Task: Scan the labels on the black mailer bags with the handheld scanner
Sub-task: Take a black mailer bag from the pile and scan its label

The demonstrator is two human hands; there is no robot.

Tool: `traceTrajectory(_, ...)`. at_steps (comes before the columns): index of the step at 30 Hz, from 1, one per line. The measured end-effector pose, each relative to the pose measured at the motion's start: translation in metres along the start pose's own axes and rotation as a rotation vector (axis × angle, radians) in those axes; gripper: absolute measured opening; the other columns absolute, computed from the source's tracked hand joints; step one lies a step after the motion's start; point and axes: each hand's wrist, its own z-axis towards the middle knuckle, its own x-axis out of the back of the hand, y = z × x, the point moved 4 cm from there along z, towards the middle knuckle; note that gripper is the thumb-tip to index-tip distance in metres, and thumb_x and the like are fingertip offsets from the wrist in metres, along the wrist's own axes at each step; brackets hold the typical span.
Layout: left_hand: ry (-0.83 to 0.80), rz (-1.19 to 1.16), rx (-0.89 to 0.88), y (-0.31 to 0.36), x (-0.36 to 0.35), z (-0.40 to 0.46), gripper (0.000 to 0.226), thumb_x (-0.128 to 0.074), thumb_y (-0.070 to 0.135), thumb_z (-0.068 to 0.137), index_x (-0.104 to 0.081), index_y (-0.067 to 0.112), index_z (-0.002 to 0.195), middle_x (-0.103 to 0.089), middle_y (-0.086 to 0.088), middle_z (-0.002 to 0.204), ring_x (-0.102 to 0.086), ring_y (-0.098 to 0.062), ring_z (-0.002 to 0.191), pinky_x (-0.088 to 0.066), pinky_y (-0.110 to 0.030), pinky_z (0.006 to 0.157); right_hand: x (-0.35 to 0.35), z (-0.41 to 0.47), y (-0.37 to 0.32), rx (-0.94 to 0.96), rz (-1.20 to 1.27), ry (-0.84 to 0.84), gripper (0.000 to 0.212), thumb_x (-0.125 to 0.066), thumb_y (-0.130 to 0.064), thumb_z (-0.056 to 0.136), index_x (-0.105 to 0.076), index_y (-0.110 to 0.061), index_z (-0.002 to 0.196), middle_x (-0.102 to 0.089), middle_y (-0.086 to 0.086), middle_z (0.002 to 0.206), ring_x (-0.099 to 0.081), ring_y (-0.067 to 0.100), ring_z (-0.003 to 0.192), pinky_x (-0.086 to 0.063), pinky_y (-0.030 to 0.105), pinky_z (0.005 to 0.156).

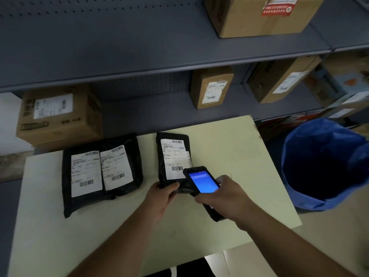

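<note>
Two black mailer bags lie side by side at the left of the pale table (pixel 229 148): a large one (pixel 79 198) and a smaller one (pixel 135 166), both with white labels face up. A third black mailer bag (pixel 162 156) lies at the table's middle, label up. My left hand (pixel 162 198) grips its near edge. My right hand (pixel 223 198) holds the black handheld scanner (pixel 201 181), its blue screen lit, its top end over the lower right corner of that label.
A blue-lined bin (pixel 327 164) stands right of the table. Grey shelves (pixel 139 56) rise behind the table, carrying cardboard boxes: one at left (pixel 60 116), one at middle (pixel 210 86), several at right, one on the upper shelf (pixel 259 15).
</note>
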Motion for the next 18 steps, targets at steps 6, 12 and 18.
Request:
traceTrajectory(6, -0.041, 0.026, 0.042, -0.011, -0.033, 0.007, 0.027, -0.076, 0.002, 0.088, -0.069, 0.001, 0.114, -0.076, -0.016, 0.109, -0.072, -0.019, 0.091, -0.060, -0.028, 0.088, 0.020, 0.013, 0.020, -0.040, 0.030, 0.016, 0.050, -0.086, -0.036, 0.069, -0.055, -0.022, 0.105, -0.073, 0.007, 0.101, -0.067, 0.019, 0.077, -0.054, 0.032, 0.063)
traceTrajectory(12, -0.046, 0.127, 0.039, -0.011, -0.064, 0.019, 0.029, -0.077, 0.006, 0.088, -0.068, 0.007, 0.115, -0.076, -0.010, 0.111, -0.072, -0.018, 0.094, -0.059, -0.030, 0.088, 0.038, 0.020, 0.040, -0.073, 0.064, 0.029, 0.050, -0.088, -0.033, 0.071, -0.054, -0.021, 0.107, -0.071, 0.006, 0.101, -0.066, 0.018, 0.076, -0.054, 0.031, 0.063)
traceTrajectory(18, -0.058, 0.315, -0.010, -0.007, -0.099, 0.038, 0.025, -0.085, 0.021, 0.077, -0.075, 0.017, 0.100, -0.081, -0.006, 0.103, -0.075, -0.023, 0.102, -0.055, -0.042, 0.106, 0.058, 0.025, 0.056, -0.107, 0.082, 0.060, 0.049, -0.088, -0.034, 0.073, -0.052, -0.023, 0.106, -0.069, 0.003, 0.098, -0.067, 0.017, 0.075, -0.055, 0.028, 0.060)
